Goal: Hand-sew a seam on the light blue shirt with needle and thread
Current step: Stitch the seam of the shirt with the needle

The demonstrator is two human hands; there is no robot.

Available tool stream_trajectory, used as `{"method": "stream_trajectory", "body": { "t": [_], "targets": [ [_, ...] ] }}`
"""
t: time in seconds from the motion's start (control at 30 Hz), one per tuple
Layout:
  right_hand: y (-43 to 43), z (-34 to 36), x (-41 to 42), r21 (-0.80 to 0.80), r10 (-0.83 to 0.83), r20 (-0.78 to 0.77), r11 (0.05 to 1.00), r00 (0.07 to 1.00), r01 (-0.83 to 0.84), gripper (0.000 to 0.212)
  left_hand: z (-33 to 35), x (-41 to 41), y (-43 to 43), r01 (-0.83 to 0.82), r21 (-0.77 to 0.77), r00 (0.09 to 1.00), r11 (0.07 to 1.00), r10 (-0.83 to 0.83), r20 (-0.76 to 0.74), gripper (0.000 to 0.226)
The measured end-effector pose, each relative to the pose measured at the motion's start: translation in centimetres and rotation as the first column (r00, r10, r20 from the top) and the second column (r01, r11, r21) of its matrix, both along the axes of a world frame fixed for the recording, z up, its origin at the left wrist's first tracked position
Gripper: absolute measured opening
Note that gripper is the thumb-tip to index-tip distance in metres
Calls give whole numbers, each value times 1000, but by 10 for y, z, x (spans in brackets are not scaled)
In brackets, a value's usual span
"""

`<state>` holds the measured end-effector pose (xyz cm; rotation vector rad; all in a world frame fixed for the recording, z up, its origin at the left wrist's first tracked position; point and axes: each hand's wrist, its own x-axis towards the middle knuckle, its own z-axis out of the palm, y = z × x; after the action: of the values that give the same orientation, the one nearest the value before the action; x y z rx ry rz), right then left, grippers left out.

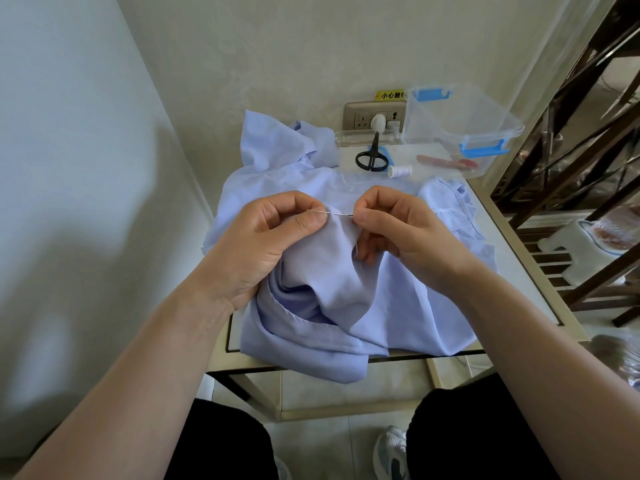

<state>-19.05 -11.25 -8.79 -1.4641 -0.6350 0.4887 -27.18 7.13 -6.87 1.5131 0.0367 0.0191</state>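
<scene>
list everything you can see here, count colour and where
light blue shirt: one, light blue, bunched over the table, front edge hanging off
needle: one, silver, through a raised fold of the shirt, between the hands
table: one, white top, beige rim
scissors: one pair, black, on the clear lid behind the shirt
clear lid: one, flat on the table
thread spool: one, white, right of the scissors
clear box: one, blue latches, back right
wall socket: one, beige, white plug in it
stool: one, white, floor at right
left hand: fingers pinch the fold
right hand: fingers pinch the needle
</scene>
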Motion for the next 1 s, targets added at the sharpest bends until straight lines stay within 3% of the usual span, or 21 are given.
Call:
{"method": "stream_trajectory", "body": {
  "t": [0.53, 0.67, 0.8, 1.0],
  "targets": [
    [8, 2, -9, 30, -87, 23, 996, 996, 87, 12, -5, 0, -5, 7, 184, 1000, 983, -2, -27, 15],
    [8, 0, -6, -43, -247, 264, 963, 932, 268, 13, -5, 2, -6, -96, 181, 995, 979, 95, 17, 14],
    [11, 1, -10, -29, -256, 520, 948, 815, 316, 11, -6, 3, -9, -176, 259, 984, 950, 170, 48, 16],
    [14, 2, -9, -51, -231, 549, 950, 803, 309, 6, -4, 1, -12, -141, 327, 990, 934, 130, 56, 15]
  ]
}}
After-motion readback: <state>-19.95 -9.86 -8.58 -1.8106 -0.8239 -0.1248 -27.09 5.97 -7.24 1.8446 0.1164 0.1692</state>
